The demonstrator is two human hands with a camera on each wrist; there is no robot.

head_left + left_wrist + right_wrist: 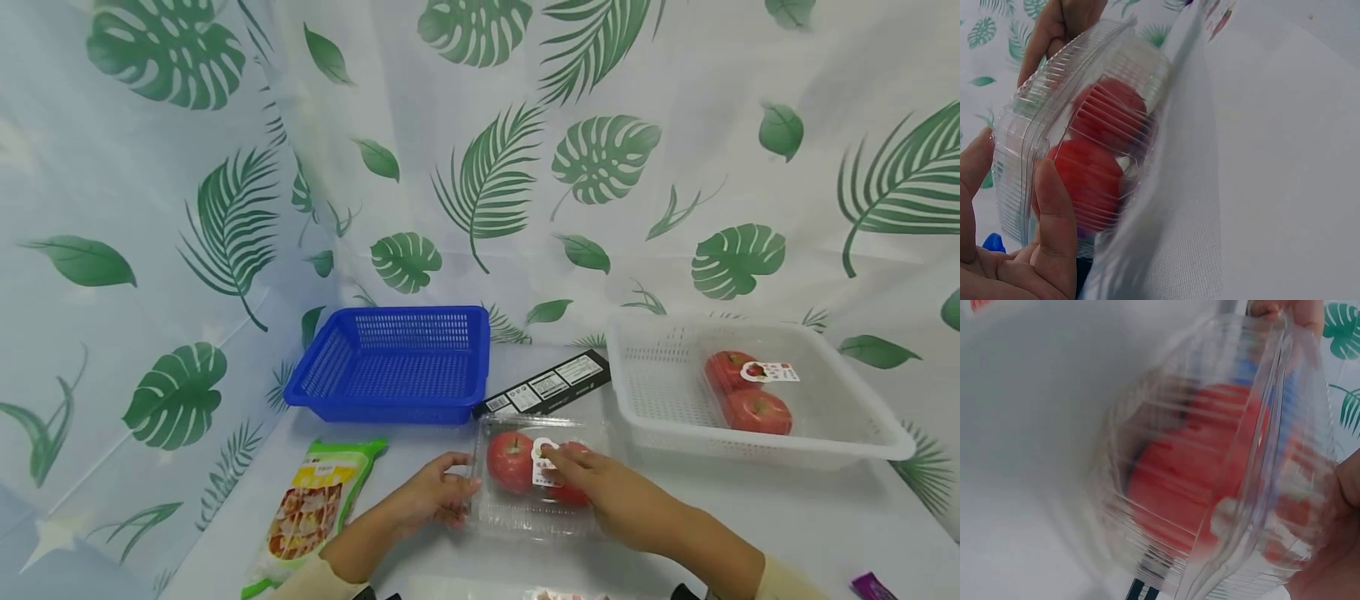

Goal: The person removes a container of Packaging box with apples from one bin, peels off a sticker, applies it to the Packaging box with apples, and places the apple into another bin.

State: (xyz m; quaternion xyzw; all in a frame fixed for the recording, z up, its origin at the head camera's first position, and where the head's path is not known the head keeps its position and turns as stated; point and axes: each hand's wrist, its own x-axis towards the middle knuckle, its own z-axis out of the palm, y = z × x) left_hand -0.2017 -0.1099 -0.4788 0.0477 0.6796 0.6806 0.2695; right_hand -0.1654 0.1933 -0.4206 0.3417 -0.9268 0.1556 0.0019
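Note:
A clear plastic clamshell box (540,517) with red apples (512,461) inside and a white label on its lid lies in front of me. My left hand (438,493) pinches its left edge; the left wrist view shows the thumb and a finger (1055,206) on either side of the rim. My right hand (622,496) rests over the right part of the lid, its extended fingers reaching the label and covering part of one apple. In the right wrist view, the box (1260,487) is blurred, with the right palm (1329,569) beside the lid.
Behind the box lie a blue basket (397,412) and a long black carton (547,385). A white basket (765,442) at right holds another apple pack (757,411). A green-and-yellow food bag (311,508) lies at left, a purple packet (872,587) at front right.

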